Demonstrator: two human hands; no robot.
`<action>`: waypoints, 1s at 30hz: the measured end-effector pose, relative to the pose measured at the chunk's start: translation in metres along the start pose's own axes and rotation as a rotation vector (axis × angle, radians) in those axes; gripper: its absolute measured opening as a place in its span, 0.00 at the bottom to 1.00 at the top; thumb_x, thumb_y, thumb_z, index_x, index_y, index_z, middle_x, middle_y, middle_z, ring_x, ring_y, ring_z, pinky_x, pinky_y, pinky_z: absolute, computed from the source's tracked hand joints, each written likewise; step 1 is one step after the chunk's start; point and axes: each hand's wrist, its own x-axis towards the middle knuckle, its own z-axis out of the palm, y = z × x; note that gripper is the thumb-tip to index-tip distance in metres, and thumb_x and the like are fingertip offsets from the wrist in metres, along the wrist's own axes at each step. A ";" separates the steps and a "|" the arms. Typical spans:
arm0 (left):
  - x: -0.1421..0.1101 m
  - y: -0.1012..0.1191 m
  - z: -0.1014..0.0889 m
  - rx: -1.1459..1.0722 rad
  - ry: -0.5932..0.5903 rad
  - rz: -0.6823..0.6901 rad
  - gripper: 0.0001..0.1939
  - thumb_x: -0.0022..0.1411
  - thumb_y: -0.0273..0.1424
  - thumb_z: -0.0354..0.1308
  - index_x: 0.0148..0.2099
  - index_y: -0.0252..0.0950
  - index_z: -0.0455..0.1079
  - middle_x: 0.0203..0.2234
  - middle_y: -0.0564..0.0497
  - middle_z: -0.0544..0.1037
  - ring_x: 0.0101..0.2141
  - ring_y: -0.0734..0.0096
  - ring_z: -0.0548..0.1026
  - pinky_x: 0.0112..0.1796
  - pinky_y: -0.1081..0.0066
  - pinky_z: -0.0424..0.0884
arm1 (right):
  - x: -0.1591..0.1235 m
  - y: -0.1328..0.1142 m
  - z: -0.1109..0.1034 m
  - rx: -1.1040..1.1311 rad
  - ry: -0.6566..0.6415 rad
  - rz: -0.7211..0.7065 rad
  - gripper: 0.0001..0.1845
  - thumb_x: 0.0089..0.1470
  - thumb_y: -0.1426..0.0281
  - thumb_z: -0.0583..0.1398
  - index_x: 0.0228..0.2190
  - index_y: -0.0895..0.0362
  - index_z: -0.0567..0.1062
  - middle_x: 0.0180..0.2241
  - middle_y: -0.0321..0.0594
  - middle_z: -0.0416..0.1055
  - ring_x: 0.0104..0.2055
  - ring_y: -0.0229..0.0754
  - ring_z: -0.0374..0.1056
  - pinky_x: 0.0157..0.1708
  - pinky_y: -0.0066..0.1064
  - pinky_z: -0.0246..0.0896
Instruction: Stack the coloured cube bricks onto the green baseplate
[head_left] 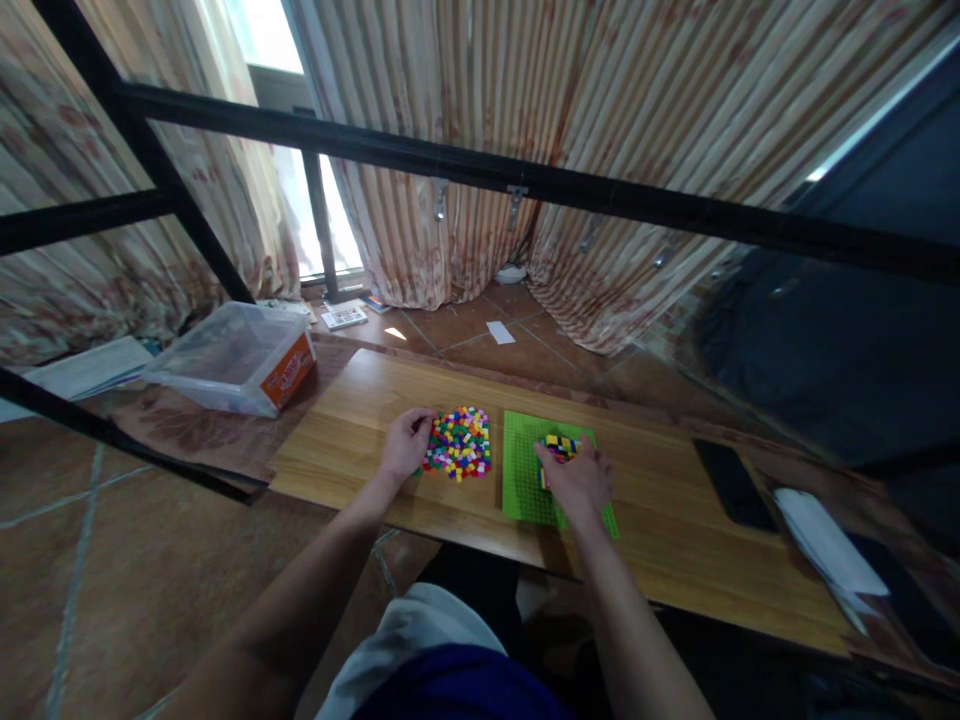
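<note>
A loose pile of small multicoloured building bricks [459,443] lies on the wooden table. At the pile's left edge is my left hand [405,443], its fingers curled in a pinch; whatever they may hold is too small to make out. To the right of the pile lies a green studded baseplate [520,480]. A small structure of yellow, black and other coloured bricks [561,443] stands on it. My right hand [583,480] reaches over this structure from the near side, thumb at its left and fingers at its right, hiding much of it.
The narrow wooden table [660,500] carries a dark phone [735,484] on the right, with a white item [829,545] beyond it. Left of the table sits a clear plastic bin [225,350]. A black metal bar [465,160] crosses in front of the curtains [495,80].
</note>
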 end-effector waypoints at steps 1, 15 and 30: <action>0.000 0.000 0.000 -0.006 0.004 0.000 0.12 0.59 0.32 0.53 0.38 0.35 0.78 0.34 0.48 0.81 0.36 0.66 0.77 0.41 0.68 0.72 | 0.001 0.003 -0.001 -0.010 0.015 0.007 0.48 0.50 0.43 0.57 0.63 0.59 0.58 0.60 0.63 0.60 0.61 0.67 0.57 0.53 0.57 0.57; -0.002 0.001 0.001 -0.045 0.031 -0.013 0.12 0.60 0.32 0.53 0.38 0.35 0.78 0.35 0.47 0.81 0.37 0.65 0.77 0.42 0.68 0.72 | -0.055 -0.001 0.041 0.313 0.099 -0.803 0.14 0.61 0.70 0.53 0.38 0.55 0.79 0.38 0.44 0.75 0.42 0.46 0.66 0.47 0.39 0.60; 0.000 0.001 0.000 -0.066 0.009 -0.032 0.14 0.59 0.35 0.54 0.39 0.34 0.78 0.35 0.47 0.82 0.37 0.65 0.77 0.42 0.69 0.72 | -0.051 -0.003 0.071 0.224 0.056 -0.830 0.10 0.62 0.72 0.56 0.33 0.53 0.79 0.35 0.40 0.75 0.40 0.45 0.65 0.43 0.34 0.58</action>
